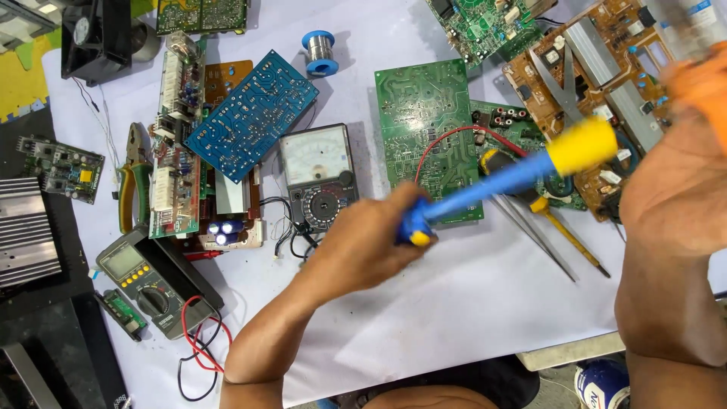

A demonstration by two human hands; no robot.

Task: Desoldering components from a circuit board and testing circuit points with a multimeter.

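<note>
My left hand (363, 242) grips the lower end of a blue tube-shaped tool with a yellow cap (522, 170), which looks like a desoldering pump. It is held slanted above the white table cover (454, 303), with the yellow end up and to the right. The tool hangs over a green circuit board (424, 113) with a red wire looped across it. My right hand (674, 189) is raised close to the camera at the right edge. Its fingers meet a blurred orange thing (704, 83), and I cannot make out the grip.
A blue circuit board (250, 113), an analog meter (318, 178) and a digital multimeter (144, 280) lie to the left. Green-handled pliers (132, 185), a solder spool (318, 51), a brown board (598, 91), tweezers (530, 235) and a yellow screwdriver (572, 238) surround the work spot.
</note>
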